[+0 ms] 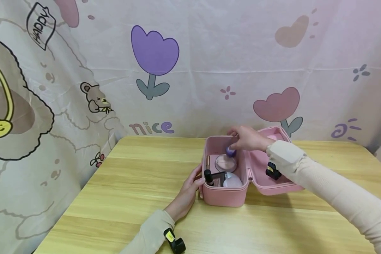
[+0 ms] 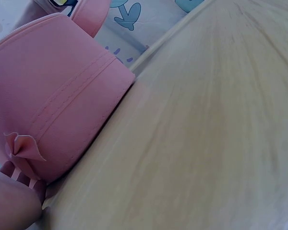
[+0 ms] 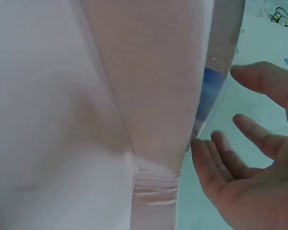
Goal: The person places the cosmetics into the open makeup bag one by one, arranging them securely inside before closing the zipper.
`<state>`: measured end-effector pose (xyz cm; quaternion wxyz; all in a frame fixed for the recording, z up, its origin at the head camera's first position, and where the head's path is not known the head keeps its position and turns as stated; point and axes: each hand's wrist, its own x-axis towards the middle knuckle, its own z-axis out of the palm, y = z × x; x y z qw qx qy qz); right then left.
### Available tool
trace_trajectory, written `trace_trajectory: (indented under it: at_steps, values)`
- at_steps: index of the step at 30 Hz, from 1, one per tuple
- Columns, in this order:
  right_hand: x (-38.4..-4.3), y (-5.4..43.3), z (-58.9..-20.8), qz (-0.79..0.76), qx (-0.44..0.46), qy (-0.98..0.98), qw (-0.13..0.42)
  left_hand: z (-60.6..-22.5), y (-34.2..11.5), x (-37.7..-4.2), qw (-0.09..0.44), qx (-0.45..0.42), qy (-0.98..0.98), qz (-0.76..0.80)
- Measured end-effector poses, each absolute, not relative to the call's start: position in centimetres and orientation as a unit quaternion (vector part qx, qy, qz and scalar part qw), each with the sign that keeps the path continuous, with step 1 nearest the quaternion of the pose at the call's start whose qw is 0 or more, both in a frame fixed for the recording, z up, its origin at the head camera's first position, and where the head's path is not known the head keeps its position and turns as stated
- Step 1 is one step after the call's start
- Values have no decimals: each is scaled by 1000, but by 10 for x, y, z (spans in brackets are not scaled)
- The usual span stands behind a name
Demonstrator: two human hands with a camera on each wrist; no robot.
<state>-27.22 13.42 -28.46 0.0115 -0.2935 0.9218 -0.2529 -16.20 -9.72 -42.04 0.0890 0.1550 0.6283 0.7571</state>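
Observation:
A pink zippered cosmetic case (image 1: 224, 195) stands on the wooden table with its lid (image 1: 263, 183) folded out to the right. My left hand (image 1: 185, 192) rests against the case's left outer wall, fingertips beside a pink bow (image 2: 25, 147). Over the case's far right rim reaches my right hand (image 1: 248, 138), fingers loosely spread in the right wrist view. Just below its fingertips is a small purple item (image 1: 230, 152). Inside the case lie a round powder compact (image 1: 225, 163), a slim gold-brown tube (image 1: 208, 161), a black-capped tube (image 1: 208, 177), a dark flat box (image 1: 218, 179) and a whitish rounded piece (image 1: 233, 180).
Bare wooden tabletop (image 1: 139, 176) spreads to the left of the case. Behind the table hangs a printed cloth (image 1: 203, 102) with flowers and bears. The open lid lies beneath my right forearm.

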Motion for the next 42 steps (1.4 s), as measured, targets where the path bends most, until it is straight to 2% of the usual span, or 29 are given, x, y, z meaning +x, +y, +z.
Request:
trace_trajectory:
  at_steps: [17,26,35,38,42]
  values:
    - [-266,139,-267,-218,-286,933,3,-421,-96,-162,89,157,628,757]
    - [-248,148,-226,-218,-278,935,4,-421,-98,-163,89,153,627,758]
    - [-218,175,-190,-189,-283,938,-64,-422,-99,-164,86,148,631,757]
    - [-206,187,-196,-209,-286,928,-116,-422,-100,-164,86,149,629,758]
    - [-191,203,-223,-225,-310,902,-197,-422,-100,-164,85,154,625,761]
